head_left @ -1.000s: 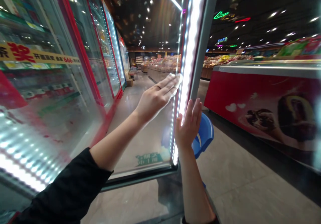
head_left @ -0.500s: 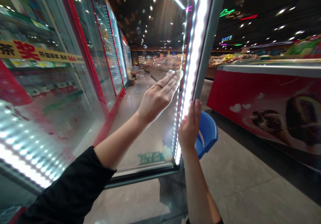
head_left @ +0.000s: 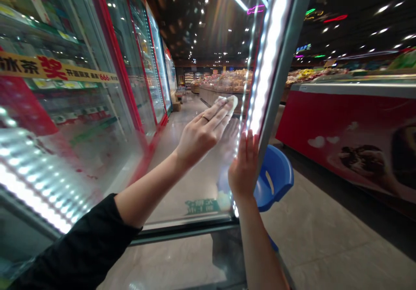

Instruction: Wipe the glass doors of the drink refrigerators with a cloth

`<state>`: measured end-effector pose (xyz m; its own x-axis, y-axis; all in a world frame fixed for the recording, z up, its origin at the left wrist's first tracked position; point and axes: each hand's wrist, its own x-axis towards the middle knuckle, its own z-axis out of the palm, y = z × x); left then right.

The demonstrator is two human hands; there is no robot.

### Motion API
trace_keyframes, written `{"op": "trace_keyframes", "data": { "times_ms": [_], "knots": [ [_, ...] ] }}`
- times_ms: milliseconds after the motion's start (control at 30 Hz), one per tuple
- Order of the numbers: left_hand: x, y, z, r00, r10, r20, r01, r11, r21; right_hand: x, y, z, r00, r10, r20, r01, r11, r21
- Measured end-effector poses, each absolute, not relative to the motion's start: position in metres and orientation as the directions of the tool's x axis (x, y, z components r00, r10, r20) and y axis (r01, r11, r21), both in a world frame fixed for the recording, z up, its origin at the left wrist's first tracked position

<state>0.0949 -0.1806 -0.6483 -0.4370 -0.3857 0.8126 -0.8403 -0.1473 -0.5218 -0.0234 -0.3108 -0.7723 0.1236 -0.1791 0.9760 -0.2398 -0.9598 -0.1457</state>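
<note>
A glass door (head_left: 195, 177) with a dark frame and a bright LED strip (head_left: 271, 43) along its edge stands swung out before me. My left hand (head_left: 203, 127), with a ring on one finger, presses a crumpled white cloth (head_left: 233, 103) to the glass under its stretched fingers, left of the strip. Part of the cloth is hidden beneath the fingers. Lower down, my right hand (head_left: 244, 169) rests on the strip and the door's edge, fingers straight and pointing up; it holds no loose object. Its thumb is not clearly visible.
Behind the door's edge is a blue plastic stool or seat (head_left: 274, 177). A red chest freezer (head_left: 312, 121) stands at the right. Red-framed glass cabinets (head_left: 125, 65) line the left. Tiled floor (head_left: 325, 233) lies between.
The view has shifted slightly, so the door's edge sits farther right. My left hand with the cloth is a little farther from the strip. My right hand's fingers now cover the strip more.
</note>
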Motion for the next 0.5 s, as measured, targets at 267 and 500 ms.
{"op": "trace_keyframes", "data": {
  "times_ms": [267,500],
  "knots": [
    [0.101,-0.145,-0.681,-0.458,-0.441,0.772,-0.824,-0.114,-0.555,-0.011,-0.289,-0.771,0.18,-0.161,0.97,-0.169,-0.977,-0.13],
    [0.12,-0.134,-0.659,-0.4,-0.344,0.85,-0.861,-0.178,-0.477,0.006,-0.278,-0.776,0.171,-0.164,0.972,-0.167,-0.977,-0.136]
  ]
}}
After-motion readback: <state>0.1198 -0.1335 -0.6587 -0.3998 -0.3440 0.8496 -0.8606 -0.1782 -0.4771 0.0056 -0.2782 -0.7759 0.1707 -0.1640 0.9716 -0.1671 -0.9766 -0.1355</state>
